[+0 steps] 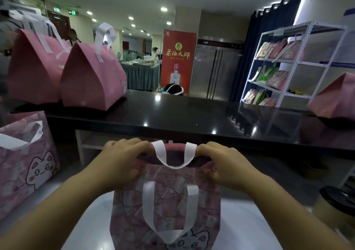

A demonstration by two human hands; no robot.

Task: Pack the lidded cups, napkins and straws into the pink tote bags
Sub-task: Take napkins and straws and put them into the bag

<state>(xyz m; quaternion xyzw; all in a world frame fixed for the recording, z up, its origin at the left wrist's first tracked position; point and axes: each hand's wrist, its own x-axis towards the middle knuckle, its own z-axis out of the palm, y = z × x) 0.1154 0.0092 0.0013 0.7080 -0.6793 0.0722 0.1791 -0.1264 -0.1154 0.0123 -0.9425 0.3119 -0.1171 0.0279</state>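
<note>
In the head view, a pink non-woven tote bag printed with a cartoon cat (167, 217) stands upright on a white glossy tabletop (96, 217), directly before the person. The left hand (123, 159) and right hand (224, 165) each pinch the bag's top edge, fingers curled over it, one white handle loop drooping between them. The hands and the gathered rim hide the bag's inside.

Just left stands a second cat-print pink tote (28, 165), open-topped. At the right edge sits a beige cup with a black lid (338, 201), apart from the bag. Behind runs a black polished counter (192, 115) carrying two plain pink folded-top totes (90, 78) at left and another pink tote (336, 98) at right. Beyond it stand a white metal shelf rack (288, 63) and a red banner (178, 61).
</note>
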